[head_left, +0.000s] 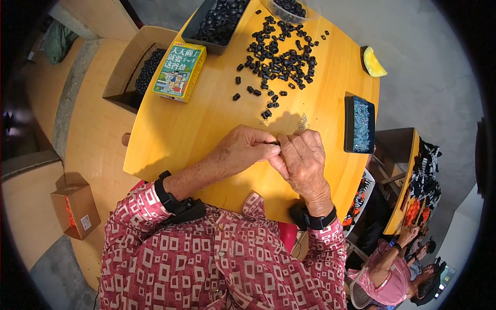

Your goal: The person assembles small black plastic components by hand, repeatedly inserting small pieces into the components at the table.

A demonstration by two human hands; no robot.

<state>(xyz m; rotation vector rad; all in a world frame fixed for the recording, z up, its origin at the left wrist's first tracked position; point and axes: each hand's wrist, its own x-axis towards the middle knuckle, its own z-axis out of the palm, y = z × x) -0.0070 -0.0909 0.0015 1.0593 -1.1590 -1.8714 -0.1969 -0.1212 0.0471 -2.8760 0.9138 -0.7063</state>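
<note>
Over the near half of the wooden table, my left hand [240, 151] pinches a small black plastic piece [275, 143] between thumb and forefinger. My right hand [302, 157] meets it there, fingers curled and closed at the same piece; whether it grips anything else is hidden. Beyond my hands lies a loose spread of small black plastic pieces [281, 59], short and tube-like. A little pile of tiny metallic bits [303, 122] sits just past my right hand. To the right, a black tray [347, 124] holds many small bluish, shiny bits.
A dark bin [223, 48] of rounded black parts and a green-yellow box [192, 77] stand far left. A clear bowl [312, 14] is at the back, a yellow fruit wedge [374, 62] at the right edge. Cartons [77, 206] sit left; a person [385, 274] works lower right.
</note>
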